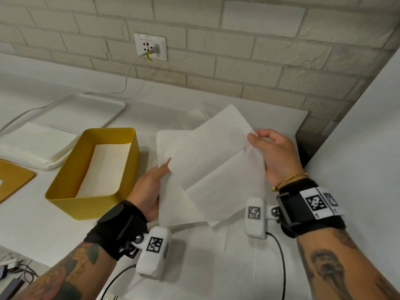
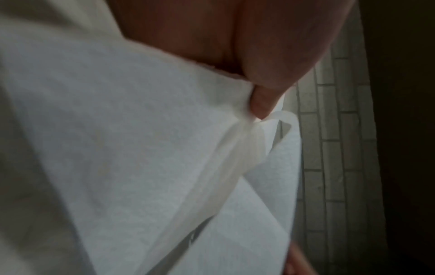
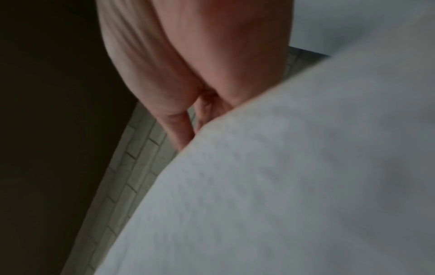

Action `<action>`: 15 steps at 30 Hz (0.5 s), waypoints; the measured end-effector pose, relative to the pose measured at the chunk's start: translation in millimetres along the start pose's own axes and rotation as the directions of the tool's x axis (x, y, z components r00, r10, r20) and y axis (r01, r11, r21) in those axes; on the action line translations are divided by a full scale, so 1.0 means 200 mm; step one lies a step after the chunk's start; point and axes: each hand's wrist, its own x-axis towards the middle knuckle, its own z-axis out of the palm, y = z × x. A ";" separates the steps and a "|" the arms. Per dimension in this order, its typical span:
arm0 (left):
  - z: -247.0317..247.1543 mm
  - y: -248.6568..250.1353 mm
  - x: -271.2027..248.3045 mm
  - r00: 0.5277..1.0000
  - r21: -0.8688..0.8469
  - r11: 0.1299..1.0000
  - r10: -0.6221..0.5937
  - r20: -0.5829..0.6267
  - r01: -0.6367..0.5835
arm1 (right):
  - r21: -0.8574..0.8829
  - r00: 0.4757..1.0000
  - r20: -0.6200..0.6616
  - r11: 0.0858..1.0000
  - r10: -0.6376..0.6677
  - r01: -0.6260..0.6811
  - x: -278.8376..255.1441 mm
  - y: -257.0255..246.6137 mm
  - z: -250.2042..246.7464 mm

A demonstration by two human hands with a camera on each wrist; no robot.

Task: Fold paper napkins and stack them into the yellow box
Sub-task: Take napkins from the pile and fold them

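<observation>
Above the surface (image 1: 216,267), both hands hold a napkin (image 1: 212,169): left hand (image 1: 151,187) at nine o'clock, right hand (image 1: 275,152) pinching at two; only the head view shows the yellow box (image 1: 95,169).

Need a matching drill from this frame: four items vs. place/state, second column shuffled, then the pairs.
Items:
1. yellow box
2. held napkin
3. napkin stack
4. wall socket

Places/states:
A. on the tray at left, flat
B. on the brick wall, a cable plugged in
C. open on the table, white sheet at its bottom
D. off the table, between left hand and right hand

Pairs: 1-C, 2-D, 3-A, 4-B
</observation>
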 end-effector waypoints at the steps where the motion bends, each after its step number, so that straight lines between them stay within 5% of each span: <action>1: 0.00 0.00 0.00 1.000 -0.040 0.999 -0.014 -0.023 0.013 | 0.038 0.997 -0.064 0.999 0.037 -0.035 0.00 0.04 -0.01; 5: 0.02 -0.04 0.00 0.998 -0.072 0.996 -0.051 -0.020 0.050 | 0.183 0.944 -0.293 0.978 0.155 -0.103 -0.01 0.20 -0.05; 8: 0.04 -0.07 0.00 0.997 -0.016 0.997 -0.071 0.038 0.071 | 0.222 0.921 -0.339 0.967 0.194 -0.122 -0.03 0.30 -0.05; 15: -0.02 -0.06 0.04 0.998 0.244 0.969 0.029 0.055 -0.042 | 0.230 0.972 -0.035 0.948 0.233 -0.219 -0.07 0.27 -0.08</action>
